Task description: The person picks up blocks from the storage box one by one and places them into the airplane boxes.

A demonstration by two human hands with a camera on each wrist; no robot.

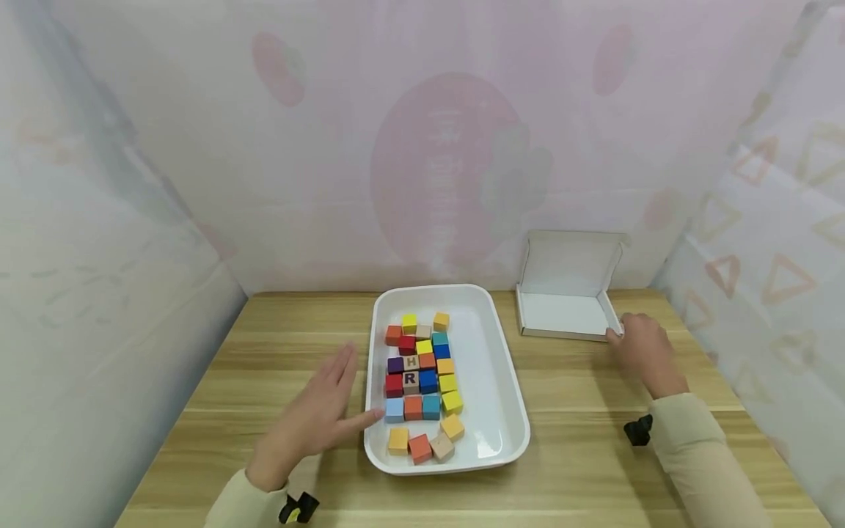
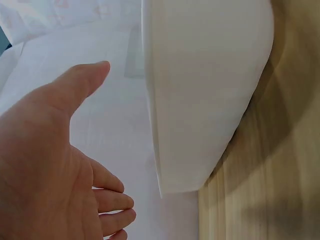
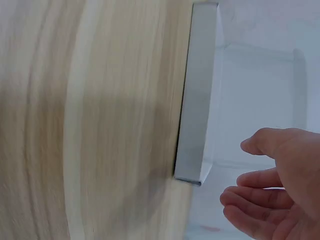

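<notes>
Left hand: The left hand (image 1: 317, 418) lay flat and open over the desk (image 1: 277, 345), fingers straight, holding nothing. Its thumb tip appeared to reach the left wall of the tray (image 1: 508, 396).
Left wrist view: The palm (image 2: 45, 165) faced the tray wall (image 2: 200, 100); the fingers were loosely bent and apart from the wall.
Right hand: The right hand (image 1: 643, 352) sat at the front right corner of the box (image 1: 564, 312). From the head view its fingertips seemed to touch that corner; the wrist view showed relaxed, slightly curved fingers (image 3: 260, 195) gripping nothing.
Tray: One white tray stood at the desk's centre, long side running away from the person.
Blocks: About twenty-two small coloured blocks (image 1: 422, 374) lay inside the tray, in its left half. Most were packed in a tight grid; three lay loose at the near end. The exact count was uncertain where blocks touched.
Lettered blocks: Two blocks showed letters, an H (image 1: 411, 361) and an R (image 1: 410, 379), one just behind the other.
Box: One shallow white cardboard box lay right of the tray, apart from it, lid raised against the back wall. Its floor showed nothing inside.
Placement reason, judged: Each hand flanked one container, a position suited to steadying or shifting it; the raised lid left the box floor open to reach.
</notes>
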